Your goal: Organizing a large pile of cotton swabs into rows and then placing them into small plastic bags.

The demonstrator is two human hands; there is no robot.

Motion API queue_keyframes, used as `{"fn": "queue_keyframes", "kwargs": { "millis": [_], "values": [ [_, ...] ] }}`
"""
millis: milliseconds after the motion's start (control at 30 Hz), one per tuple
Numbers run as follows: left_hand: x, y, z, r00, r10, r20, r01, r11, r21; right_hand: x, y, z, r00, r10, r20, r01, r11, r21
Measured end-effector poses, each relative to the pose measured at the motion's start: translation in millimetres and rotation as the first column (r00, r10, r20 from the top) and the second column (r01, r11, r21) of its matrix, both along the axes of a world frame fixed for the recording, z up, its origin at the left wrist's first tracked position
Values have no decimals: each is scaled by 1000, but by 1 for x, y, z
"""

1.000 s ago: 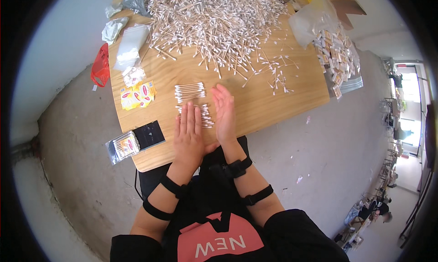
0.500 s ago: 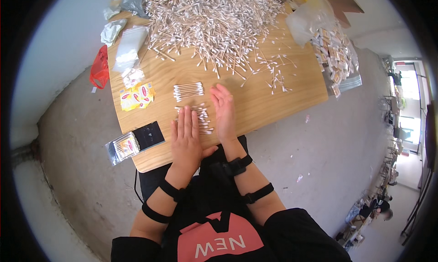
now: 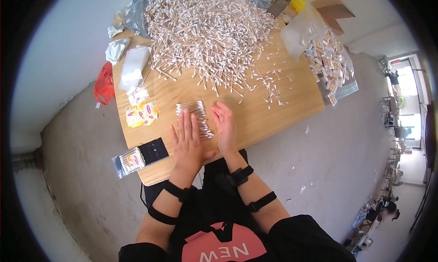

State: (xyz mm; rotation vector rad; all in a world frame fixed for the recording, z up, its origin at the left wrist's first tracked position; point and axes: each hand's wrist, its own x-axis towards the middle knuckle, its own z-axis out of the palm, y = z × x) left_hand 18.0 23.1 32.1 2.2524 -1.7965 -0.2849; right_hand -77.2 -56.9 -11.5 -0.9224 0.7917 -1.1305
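Note:
Near the front of the table lies a row of cotton swabs (image 3: pixel 196 108), side by side with their cotton tips at the left and right. My left hand (image 3: pixel 187 142) rests flat on the lower part of the row, fingers stretched out, hiding many of the sticks. Just right of the swab tips, my right hand (image 3: pixel 225 129) stands on its edge with fingers extended and slightly curved, gripping nothing. A huge heap of loose cotton swabs (image 3: pixel 210 38) covers the far part of the wooden table (image 3: pixel 264 123).
Yellow-and-white printed cards (image 3: pixel 142 114) and clear plastic bags (image 3: pixel 136 66) lie at left. A packed swab pouch (image 3: pixel 132 160) sits by a black pad (image 3: pixel 154 150). Filled packs (image 3: pixel 326 63) crowd the right edge; stray swabs (image 3: pixel 273 93) lie nearby. A red bag (image 3: pixel 105 83) hangs at left.
The gap between the neat upper row and the lower swabs has closed into one continuous row. Both hands stay beside it, and the whole view has shifted slightly.

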Motion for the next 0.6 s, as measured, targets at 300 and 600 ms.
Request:
{"fn": "queue_keyframes", "kwargs": {
  "millis": [300,600],
  "values": [
    [-10,21,-6,997,-70,-42,68,997,-47,2,-10,-2,999,-5,32,6,999,-33],
    [-10,33,-11,998,-69,1,69,998,3,4,4,4,773,-100,-627,-282,830,-481]
  ]
}}
